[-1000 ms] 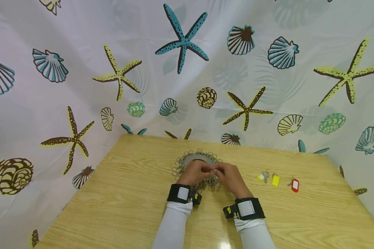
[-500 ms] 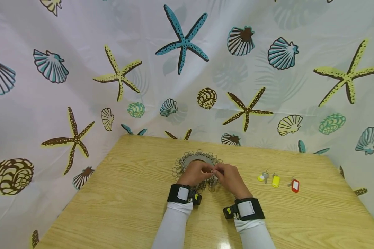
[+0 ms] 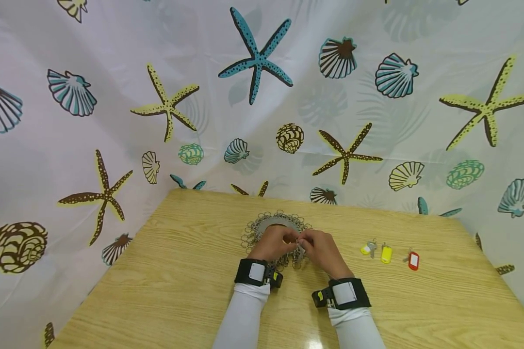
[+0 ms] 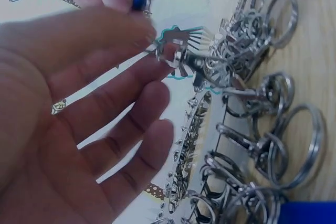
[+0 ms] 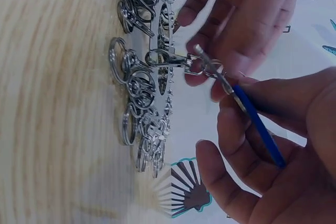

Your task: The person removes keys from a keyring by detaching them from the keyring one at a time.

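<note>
Over the near right side of a round metal holder (image 3: 284, 221) hung with clips and key rings, both hands meet fingertip to fingertip. My left hand (image 3: 274, 242) pinches a small split ring (image 5: 197, 66) between thumb and forefinger, its other fingers loosely bent. The ring hangs on a swivel clip (image 4: 197, 62) joined to the holder. My right hand (image 3: 325, 248) pinches a key (image 5: 211, 65) with a blue key tag (image 5: 261, 128), which lies along its fingers. The key's metal end overlaps the split ring in the right wrist view.
On the wooden table (image 3: 179, 291), right of the hands, lie a key with a yellow-edged tag (image 3: 365, 249), another with a yellow tag (image 3: 386, 254) and one with a red tag (image 3: 413, 261). A patterned curtain (image 3: 262, 121) stands behind the table.
Both hands stay at the holder, and their fingertips shift only slightly around the ring and key. The keys on the table have not moved.
</note>
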### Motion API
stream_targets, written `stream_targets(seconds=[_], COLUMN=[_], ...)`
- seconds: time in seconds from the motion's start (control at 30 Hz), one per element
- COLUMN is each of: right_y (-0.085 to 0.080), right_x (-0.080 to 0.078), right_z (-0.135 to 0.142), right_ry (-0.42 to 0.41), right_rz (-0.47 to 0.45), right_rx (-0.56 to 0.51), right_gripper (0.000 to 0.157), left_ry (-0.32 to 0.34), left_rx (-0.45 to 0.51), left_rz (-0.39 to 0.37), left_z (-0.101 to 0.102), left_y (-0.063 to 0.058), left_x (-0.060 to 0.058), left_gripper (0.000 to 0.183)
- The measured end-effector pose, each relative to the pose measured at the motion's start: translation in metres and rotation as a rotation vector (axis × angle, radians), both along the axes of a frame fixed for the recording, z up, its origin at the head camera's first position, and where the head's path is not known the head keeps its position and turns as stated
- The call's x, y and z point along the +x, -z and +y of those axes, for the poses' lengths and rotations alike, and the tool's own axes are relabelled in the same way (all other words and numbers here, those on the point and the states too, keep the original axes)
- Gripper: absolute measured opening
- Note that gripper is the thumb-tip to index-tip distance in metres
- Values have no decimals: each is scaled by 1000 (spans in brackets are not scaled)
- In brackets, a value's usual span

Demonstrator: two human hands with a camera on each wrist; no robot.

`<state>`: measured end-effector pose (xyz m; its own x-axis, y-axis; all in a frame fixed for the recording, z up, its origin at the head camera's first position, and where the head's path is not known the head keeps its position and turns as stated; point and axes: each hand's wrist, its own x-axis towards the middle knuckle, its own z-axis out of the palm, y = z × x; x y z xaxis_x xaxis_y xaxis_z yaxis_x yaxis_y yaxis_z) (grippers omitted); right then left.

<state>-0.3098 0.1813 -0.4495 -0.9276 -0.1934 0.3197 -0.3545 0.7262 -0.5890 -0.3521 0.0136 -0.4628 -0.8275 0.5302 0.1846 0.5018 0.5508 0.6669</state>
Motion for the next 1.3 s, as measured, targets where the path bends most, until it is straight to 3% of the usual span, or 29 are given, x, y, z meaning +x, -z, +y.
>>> stream_targets(seconds=[0.17, 0.4, 0.7, 1.3], right_y=[-3, -1, 3, 0], right_x=[1, 0, -1, 0], right_z=[0, 0, 0, -1], right_ry=[6, -24, -27, -5], right_rz=[-1, 23, 11, -9], right_rx=[0, 6, 11, 6], right_gripper=[7, 7, 7, 5], left_ry=[2, -29, -38, 5], left_rx=[38, 35, -20, -8], left_rz=[-47, -57, -11, -14], left_z=[-2, -2, -2, 0], left_y=[-2, 0, -2, -3], left_x=[1, -1, 2, 2], left_gripper=[18, 16, 20, 21])
